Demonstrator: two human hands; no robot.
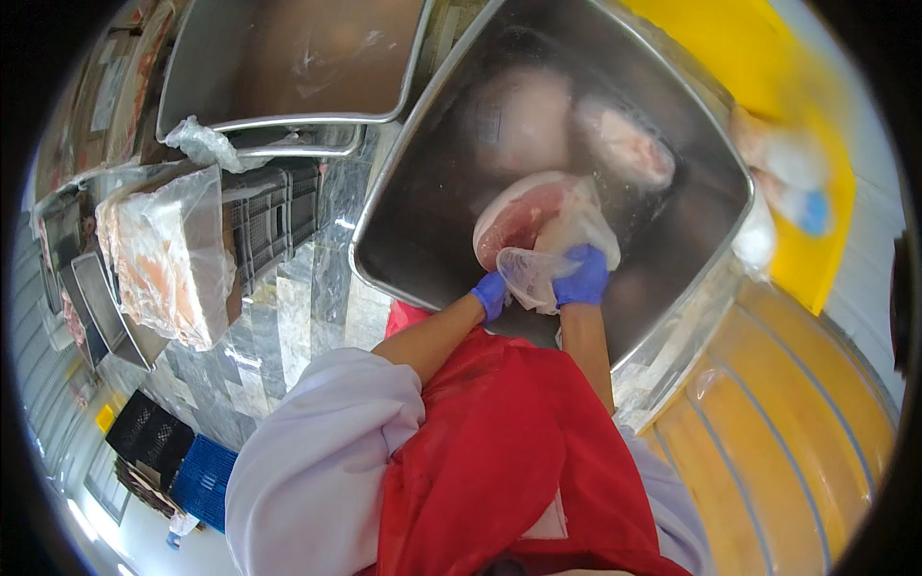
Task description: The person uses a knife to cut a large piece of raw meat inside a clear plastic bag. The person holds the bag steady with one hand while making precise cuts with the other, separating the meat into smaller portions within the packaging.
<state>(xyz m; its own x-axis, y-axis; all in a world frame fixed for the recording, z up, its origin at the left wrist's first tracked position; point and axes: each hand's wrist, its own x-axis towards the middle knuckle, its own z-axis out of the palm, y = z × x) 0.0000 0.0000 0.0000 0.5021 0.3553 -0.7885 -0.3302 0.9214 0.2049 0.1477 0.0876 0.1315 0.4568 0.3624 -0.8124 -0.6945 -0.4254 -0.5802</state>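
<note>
Both my hands wear blue gloves and work at the near side of a large metal bin. Between them is a piece of raw meat, pink on the cut face, pale on the outside and partly covered by clear plastic film. My left hand is closed on the near left edge of the film. My right hand is closed on the film at the near right of the meat. Farther back in the bin lie two more pale pieces, a large one and a smaller one, both blurred.
Another metal bin stands at the upper left, near a plastic-covered stack and grey crates. At right are a yellow slatted surface and a yellow shape with a blurred blue-gloved hand.
</note>
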